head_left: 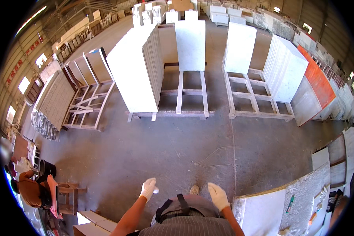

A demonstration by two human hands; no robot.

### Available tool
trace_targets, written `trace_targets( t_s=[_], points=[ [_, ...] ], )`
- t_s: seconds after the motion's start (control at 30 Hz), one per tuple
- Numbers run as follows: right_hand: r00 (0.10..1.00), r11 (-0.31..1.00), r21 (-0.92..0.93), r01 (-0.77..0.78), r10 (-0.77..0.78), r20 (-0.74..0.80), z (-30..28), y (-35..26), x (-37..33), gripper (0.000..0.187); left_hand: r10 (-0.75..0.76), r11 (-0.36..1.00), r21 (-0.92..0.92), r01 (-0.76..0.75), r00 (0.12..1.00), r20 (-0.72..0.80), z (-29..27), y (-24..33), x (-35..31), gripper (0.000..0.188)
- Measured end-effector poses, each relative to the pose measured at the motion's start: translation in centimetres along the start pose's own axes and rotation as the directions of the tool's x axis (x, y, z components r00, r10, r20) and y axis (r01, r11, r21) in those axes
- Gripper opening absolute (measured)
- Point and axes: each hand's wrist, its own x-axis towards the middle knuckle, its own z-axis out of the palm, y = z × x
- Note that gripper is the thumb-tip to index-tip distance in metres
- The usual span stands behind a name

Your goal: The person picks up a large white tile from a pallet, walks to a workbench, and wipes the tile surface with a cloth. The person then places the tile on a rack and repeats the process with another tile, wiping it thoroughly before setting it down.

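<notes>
My left hand, in a white work glove, hangs over the concrete floor in front of my body. Its thumb stands apart from the fingers, and it holds nothing I can see. On the other side, my right hand, gloved the same way, is loosely open with no object in it. It is nearest to a pale stone slab lying at the lower right. Neither hand touches anything. Farther ahead, a thick row of white slabs stands upright on a wooden rack.
A second rack carries white slabs at the right. At the left are tiled panels and a metal-framed rack. Another person sits beside a wooden stool and a black bucket. A green tool lies lower right.
</notes>
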Motion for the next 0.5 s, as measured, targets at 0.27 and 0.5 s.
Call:
trace_targets(
  t_s=[0.27, 0.5],
  points=[
    [0.992, 0.999, -0.030, 0.029, -0.025, 0.124, -2.5, -4.4, 16.7, 0.030, -0.201, 0.980, 0.020, 0.200, 0.976, 0.080, -0.8, -3.2, 6.6, 0.039],
    [0.949, 0.988, -0.034, 0.151, -0.135, 0.286, 2.0, -4.8, 27.3, 0.030, -0.540, 0.767, 0.403, 0.499, 0.842, -0.014, -8.0, -7.0, 14.0, 0.028]
  ],
)
